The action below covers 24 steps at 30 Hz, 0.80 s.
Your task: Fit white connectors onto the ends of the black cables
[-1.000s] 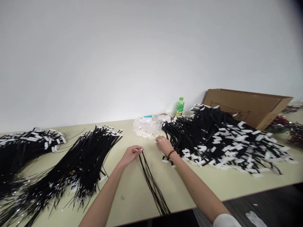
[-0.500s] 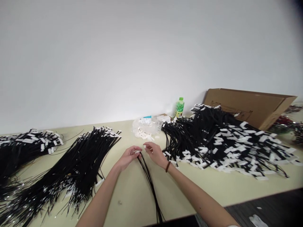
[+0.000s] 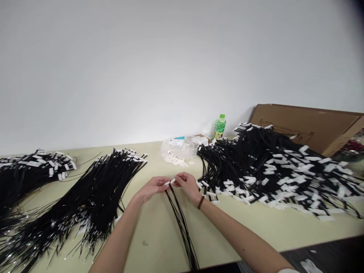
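Observation:
At the middle of the table, my left hand (image 3: 153, 187) pinches the upper ends of several thin black cables (image 3: 182, 223), and a small white piece shows at its fingertips. The cables run down from there to the table's front edge. Right beside it, my right hand (image 3: 186, 185) is closed on a small white connector (image 3: 173, 181), tilted, held close to the cable ends. Whether that connector is joined to a cable I cannot tell. Fingertips of both hands nearly meet.
A clear bag (image 3: 182, 149) with loose white connectors lies behind my hands, near a green-capped bottle (image 3: 220, 127). Bundles of black cables (image 3: 93, 189) lie at left. A larger pile of white-tipped cables (image 3: 256, 159) spreads at right before a cardboard box (image 3: 307, 129).
My right hand has come in closer to the left, and its white connector now shows next to the cable ends. The cables have spread slightly apart. The view has shifted a little.

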{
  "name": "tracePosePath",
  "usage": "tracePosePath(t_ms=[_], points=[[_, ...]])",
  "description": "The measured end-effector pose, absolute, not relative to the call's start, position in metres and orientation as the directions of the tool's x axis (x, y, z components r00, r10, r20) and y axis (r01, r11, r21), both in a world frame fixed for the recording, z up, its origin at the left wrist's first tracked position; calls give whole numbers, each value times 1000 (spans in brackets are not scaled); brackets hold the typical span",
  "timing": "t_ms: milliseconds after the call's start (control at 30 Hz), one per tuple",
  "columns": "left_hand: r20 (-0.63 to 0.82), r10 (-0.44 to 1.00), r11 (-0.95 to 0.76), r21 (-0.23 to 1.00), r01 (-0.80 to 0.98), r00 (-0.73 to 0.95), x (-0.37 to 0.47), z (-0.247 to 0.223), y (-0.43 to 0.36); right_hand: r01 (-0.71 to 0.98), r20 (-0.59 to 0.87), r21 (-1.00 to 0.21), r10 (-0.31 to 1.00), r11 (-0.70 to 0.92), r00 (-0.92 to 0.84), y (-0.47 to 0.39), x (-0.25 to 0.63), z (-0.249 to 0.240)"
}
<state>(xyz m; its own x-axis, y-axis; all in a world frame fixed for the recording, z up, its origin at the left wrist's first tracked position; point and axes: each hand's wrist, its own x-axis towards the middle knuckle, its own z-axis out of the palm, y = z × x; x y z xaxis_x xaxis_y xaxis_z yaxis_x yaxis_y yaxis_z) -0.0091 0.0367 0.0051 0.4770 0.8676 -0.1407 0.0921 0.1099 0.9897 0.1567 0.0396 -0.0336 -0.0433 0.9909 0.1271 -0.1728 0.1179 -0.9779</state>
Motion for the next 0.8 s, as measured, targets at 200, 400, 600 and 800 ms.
tracePosePath(t_ms=[200,400,600,800], points=[[-178,852,155,984,88,493,-7,1,36,-188,133,-974,991,129,-8,42,157,-35],[-192,846,183,981,67,498,-2,2,35,-126,201,-972,979,197,-17,40,156,-34],[-164,866,156,986,55,472,0,-3,38,-58,265,-963,964,262,-39,35,156,-31],[-141,906,188,979,-81,398,-4,-9,44,458,719,-510,653,728,-237,30,168,-28]])
